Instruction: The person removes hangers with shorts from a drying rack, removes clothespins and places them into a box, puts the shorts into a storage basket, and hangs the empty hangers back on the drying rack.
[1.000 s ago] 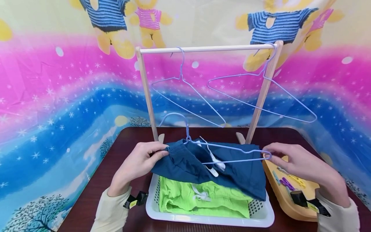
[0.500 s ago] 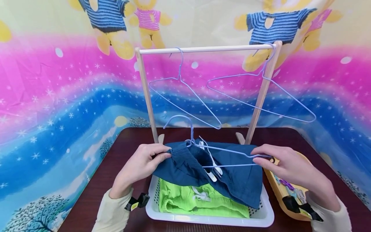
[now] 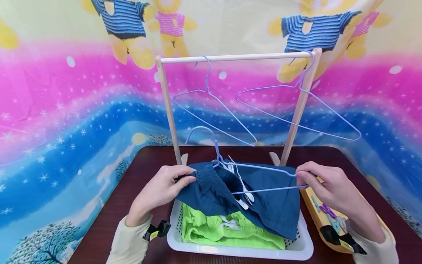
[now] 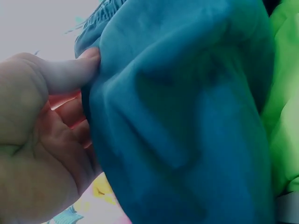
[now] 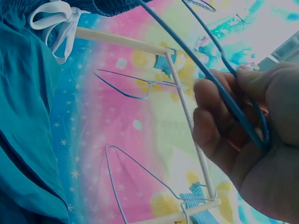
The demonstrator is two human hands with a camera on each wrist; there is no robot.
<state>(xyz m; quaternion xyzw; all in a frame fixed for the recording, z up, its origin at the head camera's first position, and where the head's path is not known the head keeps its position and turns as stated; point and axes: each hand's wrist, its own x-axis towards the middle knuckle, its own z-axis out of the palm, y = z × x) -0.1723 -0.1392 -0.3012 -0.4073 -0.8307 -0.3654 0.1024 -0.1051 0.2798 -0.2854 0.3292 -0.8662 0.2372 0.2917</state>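
Note:
Dark blue shorts (image 3: 273, 205) with an elastic waist and white drawstring hang above the basket. My left hand (image 3: 171, 190) pinches their waistband side between thumb and fingers; in the left wrist view the thumb (image 4: 70, 74) presses on the blue cloth (image 4: 187, 121). A lilac wire hanger (image 3: 260, 167) has its left part inside the waist opening, hidden by cloth, and its hook stands up over the waistband. My right hand (image 3: 329, 187) grips the hanger's right end, as the right wrist view shows with the wire loop (image 5: 233, 102) against the fingers.
Beneath the shorts, a white basket (image 3: 237, 252) holds lime-green shorts (image 3: 227, 234) with a white bow. A wooden rack (image 3: 237, 57) behind carries two bare lilac hangers (image 3: 227, 108). At right lies a yellow tray (image 3: 316, 220) with coloured clips (image 3: 327, 211).
My right hand first slid left along the hanger's end, then moved slightly back right, still gripping it. The hanger's hook shifted a little right. The left hand kept its pinch on the shorts.

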